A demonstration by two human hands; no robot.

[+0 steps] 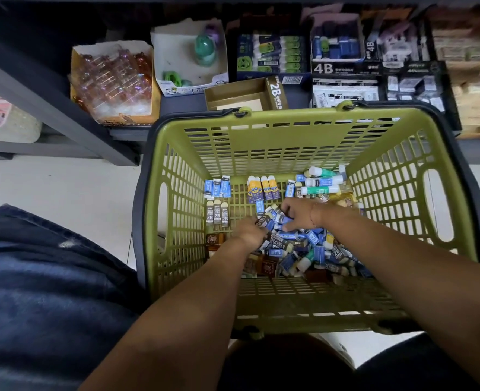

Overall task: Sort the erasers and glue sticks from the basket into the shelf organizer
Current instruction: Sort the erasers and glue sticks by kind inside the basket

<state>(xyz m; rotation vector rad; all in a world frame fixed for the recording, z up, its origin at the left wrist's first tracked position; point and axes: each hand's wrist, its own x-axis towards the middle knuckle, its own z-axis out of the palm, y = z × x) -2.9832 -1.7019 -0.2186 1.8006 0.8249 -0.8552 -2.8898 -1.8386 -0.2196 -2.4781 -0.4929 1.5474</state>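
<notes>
Both forearms reach down into the green basket (289, 119). On its floor a heap of erasers (303, 249) lies directly beneath the hands. Fingers and thumb of the right hand (299, 214) are curled round a blue-sleeved eraser (282, 220) atop the heap. Fingers of the left hand (250, 230) bend into the heap's left edge; its hold cannot be told. Glue sticks (323, 182) lie beyond, untouched.
</notes>
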